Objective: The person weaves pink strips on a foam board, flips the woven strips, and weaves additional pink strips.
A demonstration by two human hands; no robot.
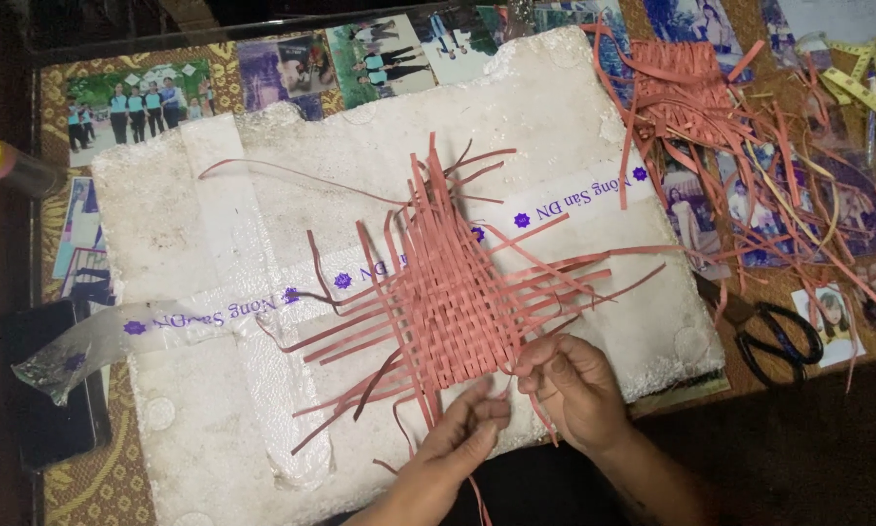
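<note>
Woven mat [453, 307] of thin, matt, reddish paper-like strips; white foam board [555, 117], rough and pitted, crossed by glossy clear plastic tape [214, 317]; glossy photographic prints [136, 102] beneath; scissors [777, 341] with black plastic handles; yellow measuring tape [872, 73], smooth.

Light: moderate, even, from overhead | brightest on white foam board [555, 107], slightly washed out | edges: dim, near black at left side and bottom right | shadows: soft, short beneath woven strips [453, 302] and hands | glare: faint sheen on clear tape [97, 336] | focus: fairly sharp at centre, mild softness toward corners | distortion: slight wide-angle bend
</note>
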